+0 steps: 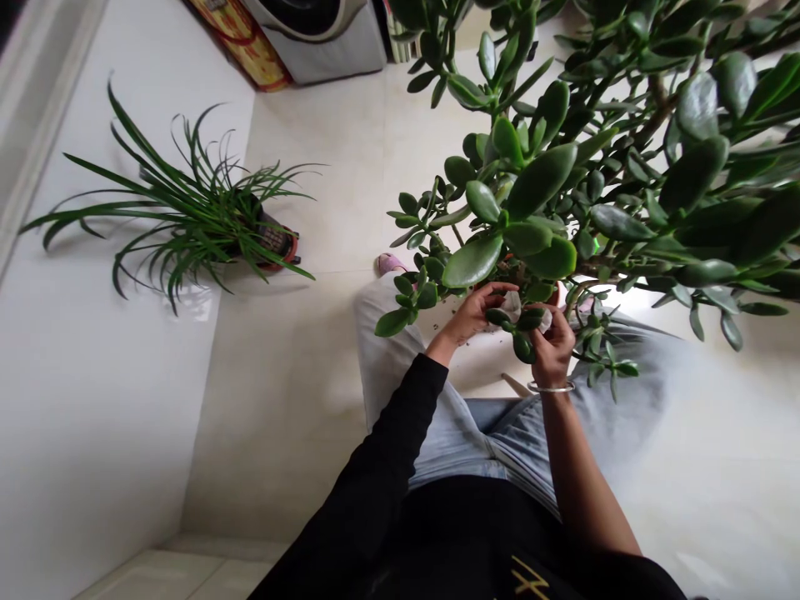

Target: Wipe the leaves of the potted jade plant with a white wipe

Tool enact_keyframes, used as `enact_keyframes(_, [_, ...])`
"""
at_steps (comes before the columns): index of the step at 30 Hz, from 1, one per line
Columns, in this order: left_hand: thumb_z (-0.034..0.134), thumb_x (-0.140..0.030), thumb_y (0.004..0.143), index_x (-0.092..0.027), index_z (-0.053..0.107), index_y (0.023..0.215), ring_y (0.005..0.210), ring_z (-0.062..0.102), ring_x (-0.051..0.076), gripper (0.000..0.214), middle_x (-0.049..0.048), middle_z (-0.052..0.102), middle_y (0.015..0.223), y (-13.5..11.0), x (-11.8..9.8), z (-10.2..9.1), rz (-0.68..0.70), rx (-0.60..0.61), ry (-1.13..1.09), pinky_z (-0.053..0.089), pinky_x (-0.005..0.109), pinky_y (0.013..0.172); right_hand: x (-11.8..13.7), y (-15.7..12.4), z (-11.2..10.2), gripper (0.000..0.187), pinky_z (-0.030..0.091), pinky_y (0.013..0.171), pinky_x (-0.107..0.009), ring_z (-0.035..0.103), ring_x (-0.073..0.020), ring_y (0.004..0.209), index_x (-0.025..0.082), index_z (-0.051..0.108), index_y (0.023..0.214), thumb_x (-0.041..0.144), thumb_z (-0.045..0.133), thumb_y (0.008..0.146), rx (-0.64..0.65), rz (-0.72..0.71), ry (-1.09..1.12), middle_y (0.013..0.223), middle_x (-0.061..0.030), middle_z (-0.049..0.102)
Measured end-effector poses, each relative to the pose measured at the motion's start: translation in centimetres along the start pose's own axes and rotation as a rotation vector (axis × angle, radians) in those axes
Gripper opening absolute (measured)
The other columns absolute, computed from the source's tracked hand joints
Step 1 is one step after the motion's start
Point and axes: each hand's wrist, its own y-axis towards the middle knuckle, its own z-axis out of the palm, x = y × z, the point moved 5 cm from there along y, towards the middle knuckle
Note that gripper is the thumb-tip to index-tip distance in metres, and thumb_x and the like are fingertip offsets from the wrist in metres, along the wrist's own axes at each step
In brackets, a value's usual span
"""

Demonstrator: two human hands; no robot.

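Observation:
A large jade plant (541, 182) with thick, glossy green leaves fills the upper right, its lower branches hanging over my lap. Among those low leaves, my left hand (470, 318) is closed on a crumpled white tissue (511, 306). Close beside it on the right, my right hand (553, 346) pinches another piece of white tissue (546, 321) against the leaves. Dark green leaves (523, 346) lie between the two hands. Part of the fingers of both hands is hidden by foliage and tissue.
A spider-like potted plant (206, 208) with long narrow leaves stands by the white wall (106, 358) on the left. A washing machine (337, 50) and a yellow-red box (247, 42) are at the back. Dark crumbs dot the tiled floor below my hands.

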Motion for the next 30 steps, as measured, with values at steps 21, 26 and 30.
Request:
enact_keyframes(21, [0.088,-0.02,0.059,-0.022,0.078,0.091,0.085,0.068,0.014,0.033,-0.0006,0.077,0.091,-0.1,2.2,-0.7,0.11,-0.39,-0.167,0.051,0.024,0.08,-0.3,0.2,0.3,0.022,0.045,0.063,-0.024,0.054,-0.0115,0.067,0.022,0.068,0.088,0.03,0.082,0.074,-0.008,-0.054,0.034,0.073,0.0048,0.062])
enact_keyframes(26, [0.076,-0.01,0.062,-0.024,0.08,0.101,0.108,0.07,0.02,0.041,0.0031,0.079,0.111,-0.6,1.6,-1.0,0.167,-0.411,-0.232,0.053,0.027,0.093,-0.6,0.1,0.2,0.021,0.046,0.063,-0.023,0.056,-0.0116,0.068,0.022,0.069,0.088,0.029,0.082,0.074,-0.003,-0.053,0.036,0.075,0.004,0.064])
enact_keyframes(30, [0.074,-0.006,0.063,-0.022,0.078,0.108,0.109,0.069,0.02,0.048,0.0039,0.078,0.113,-0.6,2.7,-1.3,0.102,-0.433,-0.277,0.051,0.027,0.093,-0.6,0.1,0.2,0.024,0.047,0.064,-0.025,0.057,-0.0125,0.069,0.022,0.068,0.091,0.033,0.081,0.074,-0.023,-0.06,0.019,0.076,0.0032,0.064])
